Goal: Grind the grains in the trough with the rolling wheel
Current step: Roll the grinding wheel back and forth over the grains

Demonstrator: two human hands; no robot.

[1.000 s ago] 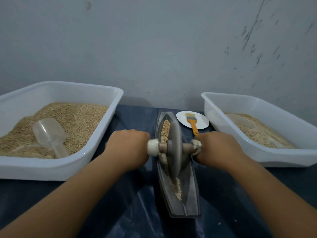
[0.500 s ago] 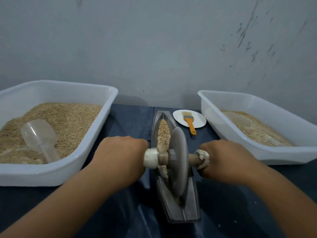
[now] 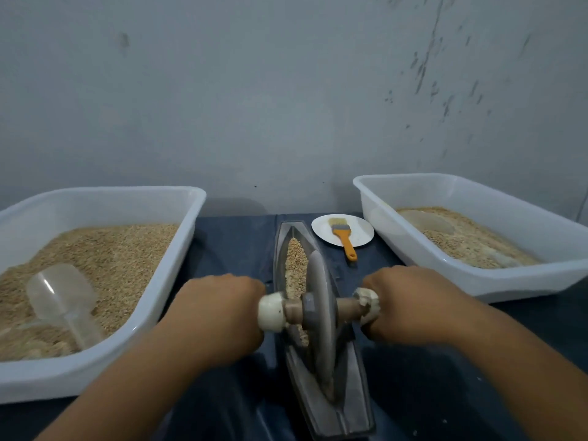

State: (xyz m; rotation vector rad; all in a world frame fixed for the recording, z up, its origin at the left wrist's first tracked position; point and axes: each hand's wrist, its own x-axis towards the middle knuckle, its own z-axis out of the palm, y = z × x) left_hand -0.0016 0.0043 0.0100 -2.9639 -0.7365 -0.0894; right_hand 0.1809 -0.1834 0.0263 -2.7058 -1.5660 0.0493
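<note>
Left hand is wrapping its fingers round the left end of the axle, and across the trough the right hand is curling round the right end, so both grips are closed tight on the handle. Between them the rolling wheel is standing on edge in the near half of the trough, with the grains lying heaped in the far half just beyond it. To grind well here, the hands should be pressing down evenly on both ends, keeping the disc upright in the groove and rolling it through the pile without shoving kernels over the rim.

Now the containers, left to right: the left tub is holding a deep bed of grain with a clear scoop resting on it; the small white plate is carrying an orange-handled brush; the right tub is holding a shallower layer of grain.
</note>
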